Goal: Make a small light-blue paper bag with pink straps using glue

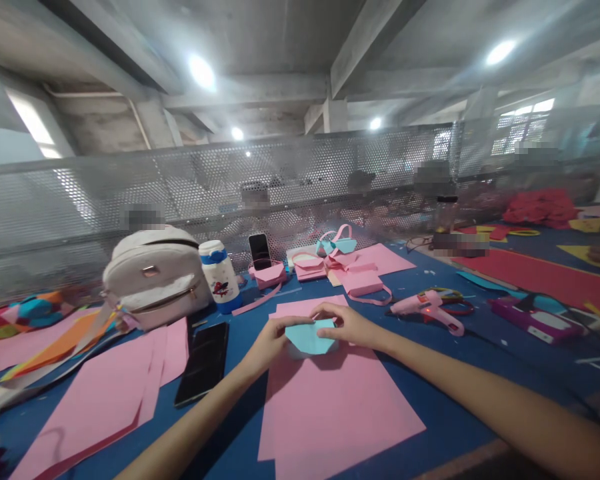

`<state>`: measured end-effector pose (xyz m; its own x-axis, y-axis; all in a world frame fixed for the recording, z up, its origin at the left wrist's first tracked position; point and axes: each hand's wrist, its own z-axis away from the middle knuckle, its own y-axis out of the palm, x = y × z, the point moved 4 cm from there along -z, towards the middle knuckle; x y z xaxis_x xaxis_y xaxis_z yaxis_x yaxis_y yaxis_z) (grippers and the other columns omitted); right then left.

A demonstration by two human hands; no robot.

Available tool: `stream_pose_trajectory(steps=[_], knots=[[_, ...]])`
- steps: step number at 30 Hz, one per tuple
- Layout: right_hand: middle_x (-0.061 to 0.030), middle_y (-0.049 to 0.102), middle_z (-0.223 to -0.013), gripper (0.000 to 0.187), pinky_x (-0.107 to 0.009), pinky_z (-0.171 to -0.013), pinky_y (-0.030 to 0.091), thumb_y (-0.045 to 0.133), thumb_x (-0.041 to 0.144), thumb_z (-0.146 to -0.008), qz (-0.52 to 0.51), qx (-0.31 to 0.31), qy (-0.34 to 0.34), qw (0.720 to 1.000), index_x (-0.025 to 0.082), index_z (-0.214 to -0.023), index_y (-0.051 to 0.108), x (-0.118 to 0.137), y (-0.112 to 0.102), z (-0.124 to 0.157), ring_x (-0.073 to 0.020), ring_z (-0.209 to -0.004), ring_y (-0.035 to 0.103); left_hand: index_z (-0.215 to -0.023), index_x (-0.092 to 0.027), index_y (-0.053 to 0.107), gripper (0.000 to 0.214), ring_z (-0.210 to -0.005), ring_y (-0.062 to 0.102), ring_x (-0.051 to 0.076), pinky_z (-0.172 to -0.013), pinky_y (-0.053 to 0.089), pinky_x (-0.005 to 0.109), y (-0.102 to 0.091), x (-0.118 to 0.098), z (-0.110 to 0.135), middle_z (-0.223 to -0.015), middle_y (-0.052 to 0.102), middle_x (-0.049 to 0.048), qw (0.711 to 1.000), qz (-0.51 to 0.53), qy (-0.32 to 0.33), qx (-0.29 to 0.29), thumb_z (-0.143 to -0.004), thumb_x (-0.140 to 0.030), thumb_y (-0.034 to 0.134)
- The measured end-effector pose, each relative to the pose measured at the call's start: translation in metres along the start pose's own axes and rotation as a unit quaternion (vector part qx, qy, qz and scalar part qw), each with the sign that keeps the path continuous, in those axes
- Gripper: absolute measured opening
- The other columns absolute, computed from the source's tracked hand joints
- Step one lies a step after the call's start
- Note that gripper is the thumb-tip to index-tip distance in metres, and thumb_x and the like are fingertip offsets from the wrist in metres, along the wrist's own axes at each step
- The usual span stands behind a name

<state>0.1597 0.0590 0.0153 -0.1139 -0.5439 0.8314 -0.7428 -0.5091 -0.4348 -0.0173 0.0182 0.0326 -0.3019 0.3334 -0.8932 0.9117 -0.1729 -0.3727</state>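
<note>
Between my two hands is a small light-blue folded paper piece (pixel 311 340), its lower corners cut at a slant. My left hand (pixel 270 343) grips its left end, the fingers bent behind the top edge. From the other side my right hand (pixel 347 325) holds the right end, thumb on the front face. Some fingertips are hidden behind the paper. Beneath lie pink paper sheets (pixel 330 407), loosely overlapping. Beyond them are small pink folded paper bags (pixel 364 281) with strip handles, and a pink one (pixel 269 273) stands before an upright phone (pixel 259 251).
A pink glue gun (pixel 425 305) with a lit red light lies right, by scissors (pixel 463 307) and a purple box-like item (pixel 537 320). Left are a dark phone (pixel 203 363), pink sheets (pixel 100 393), a white backpack (pixel 157 280) and a bottle (pixel 219 275). A perforated metal screen (pixel 200 187) stands behind.
</note>
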Motion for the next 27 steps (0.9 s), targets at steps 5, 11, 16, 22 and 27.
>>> stream_pose_trajectory(steps=[5, 11, 16, 22, 27], knots=[[-0.0084, 0.068, -0.116, 0.038, -0.038, -0.094, 0.043, 0.063, 0.047, -0.084, 0.002, 0.003, -0.018, 1.0, 0.02, -0.111, 0.066, 0.001, 0.002, 0.001, -0.027, -0.111, 0.059, -0.099, -0.018, 0.079, 0.033, -0.106, 0.067, 0.031, -0.099, 0.046, 0.042, -0.003, -0.003, 0.002, -0.106, 0.077, 0.0087, 1.0, -0.008, 0.004, -0.005, -0.071, -0.021, 0.062], [-0.0108, 0.064, -0.123, 0.063, -0.042, -0.098, 0.043, 0.073, 0.055, -0.073, -0.012, 0.009, -0.008, 1.0, 0.017, -0.122, 0.061, -0.001, 0.008, 0.002, -0.0306, -0.115, 0.057, -0.099, -0.019, 0.079, 0.034, -0.108, 0.066, 0.031, -0.102, 0.045, 0.043, -0.004, 0.0, 0.005, -0.11, 0.076, 0.0083, 0.999, -0.017, 0.011, -0.027, -0.07, -0.019, 0.06], [-0.0119, 0.062, -0.127, 0.075, -0.042, -0.098, 0.044, 0.085, 0.041, -0.061, -0.001, 0.011, 0.012, 1.0, 0.017, -0.127, 0.057, -0.004, 0.007, 0.002, -0.0311, -0.117, 0.056, -0.105, -0.018, 0.077, 0.035, -0.109, 0.066, 0.031, -0.102, 0.044, 0.044, -0.003, 0.003, 0.004, -0.112, 0.075, 0.009, 1.0, -0.004, 0.01, -0.019, -0.074, -0.02, 0.06], [-0.0088, 0.06, -0.13, 0.076, -0.04, -0.101, 0.041, 0.087, 0.034, -0.059, 0.02, 0.022, 0.0, 1.0, 0.021, -0.128, 0.058, -0.001, 0.004, 0.003, -0.0297, -0.119, 0.055, -0.119, -0.013, 0.069, 0.039, -0.116, 0.063, 0.031, -0.1, 0.048, 0.042, -0.012, 0.005, 0.003, -0.125, 0.068, 0.0146, 0.999, 0.041, 0.031, -0.012, -0.086, -0.027, 0.05], [-0.0091, 0.062, -0.126, 0.073, -0.04, -0.095, 0.044, 0.086, 0.035, -0.061, 0.032, 0.026, 0.001, 0.999, 0.019, -0.126, 0.058, 0.0, 0.005, 0.003, -0.0292, -0.112, 0.058, -0.125, -0.018, 0.065, 0.04, -0.124, 0.057, 0.031, -0.106, 0.042, 0.044, -0.014, 0.002, 0.006, -0.133, 0.063, 0.0132, 0.998, 0.016, 0.064, -0.016, -0.093, -0.038, 0.05]])
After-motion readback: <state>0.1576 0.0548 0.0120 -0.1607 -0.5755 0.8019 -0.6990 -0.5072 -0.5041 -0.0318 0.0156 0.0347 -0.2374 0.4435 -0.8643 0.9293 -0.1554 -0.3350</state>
